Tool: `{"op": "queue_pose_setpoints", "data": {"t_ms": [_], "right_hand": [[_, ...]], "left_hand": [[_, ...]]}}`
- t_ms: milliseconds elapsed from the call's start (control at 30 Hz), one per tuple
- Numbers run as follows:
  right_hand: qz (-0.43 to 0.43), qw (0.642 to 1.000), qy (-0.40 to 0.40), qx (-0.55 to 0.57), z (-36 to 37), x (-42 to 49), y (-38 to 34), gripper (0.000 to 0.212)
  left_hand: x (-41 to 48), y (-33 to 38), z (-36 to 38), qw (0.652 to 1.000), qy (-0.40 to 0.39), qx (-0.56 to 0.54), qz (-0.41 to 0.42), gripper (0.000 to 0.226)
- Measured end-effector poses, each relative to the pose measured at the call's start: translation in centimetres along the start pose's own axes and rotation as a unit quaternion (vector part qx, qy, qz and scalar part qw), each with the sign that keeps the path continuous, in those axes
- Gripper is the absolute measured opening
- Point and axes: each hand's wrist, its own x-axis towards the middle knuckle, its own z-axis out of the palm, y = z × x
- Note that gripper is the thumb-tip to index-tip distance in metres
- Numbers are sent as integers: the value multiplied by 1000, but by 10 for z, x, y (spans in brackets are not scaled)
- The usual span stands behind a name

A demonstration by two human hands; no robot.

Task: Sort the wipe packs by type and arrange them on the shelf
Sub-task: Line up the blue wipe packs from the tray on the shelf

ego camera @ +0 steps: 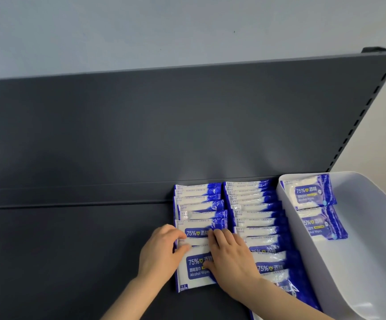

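Blue-and-white alcohol wipe packs stand in two overlapping rows on the dark grey shelf (72, 250). The left row (199, 204) runs from the back panel toward me; the right row (254, 211) lies beside it. My left hand (159, 252) grips the left edge of the front packs (197, 269) in the left row. My right hand (229, 255) presses fingers on the same packs from the right side. Both hands pinch these packs between them.
A white plastic bin (360, 239) sits at the right end of the shelf with two more wipe packs (309, 192) inside. The shelf's back panel (164, 123) rises behind the rows. A slotted upright (369, 100) stands at the right.
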Motion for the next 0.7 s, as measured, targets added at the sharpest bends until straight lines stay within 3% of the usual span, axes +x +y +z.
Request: {"op": "queue_pose_setpoints", "data": {"t_ms": [200,333,467,533,600,700], "right_hand": [[-23,1000,2,12,-9,-4,7,71],[-21,996,53,69,-51,2,35,52],[53,981,112,152,-92,0,108,32],[127,978,84,143,-100,-10,154,33],[192,975,8,109,-98,-22,195,42],[205,972,-95,58,-86,-38,234,52]], "left_hand": [[-2,11,-4,998,-41,46,-16,44],[-1,19,-7,998,-27,63,0,48],[6,42,-9,999,-3,27,36,40],[12,59,-10,998,3,11,54,35],[19,79,-10,997,3,3,75,32],[30,116,-9,993,-1,2,116,31]]}}
